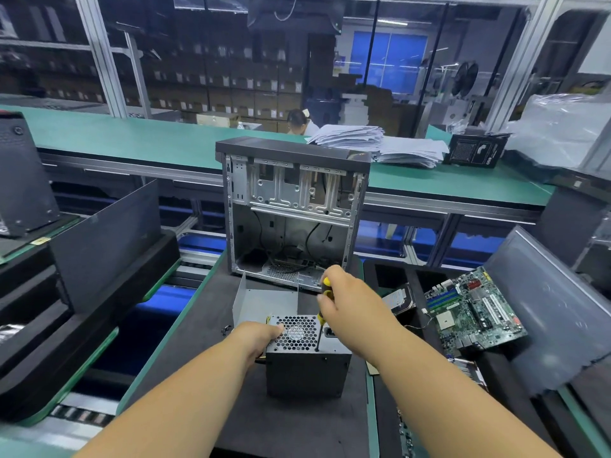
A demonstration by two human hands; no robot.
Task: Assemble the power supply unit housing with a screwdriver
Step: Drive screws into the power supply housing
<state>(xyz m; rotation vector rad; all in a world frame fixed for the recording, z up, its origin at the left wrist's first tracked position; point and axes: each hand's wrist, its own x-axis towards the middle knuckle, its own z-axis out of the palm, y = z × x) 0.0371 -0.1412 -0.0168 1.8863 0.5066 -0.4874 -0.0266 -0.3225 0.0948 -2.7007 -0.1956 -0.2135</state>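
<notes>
A black power supply unit [307,371] stands on the dark foam mat, its honeycomb fan grille facing up. My left hand [261,333] rests on the grille's left edge, fingers lying over the top. My right hand [344,302] grips the yellow-and-black handle of a screwdriver [322,312] held upright. Its shaft runs down to the unit's top face near the right front corner of the grille. A grey sheet-metal cover [264,300] stands just behind the unit.
An open, bare computer case [291,213] stands upright behind the cover. A green motherboard [472,309] and a hard drive [401,300] lie in the tray on the right. Dark side panels lean at left and right. Paper stacks [373,143] sit on the far green bench.
</notes>
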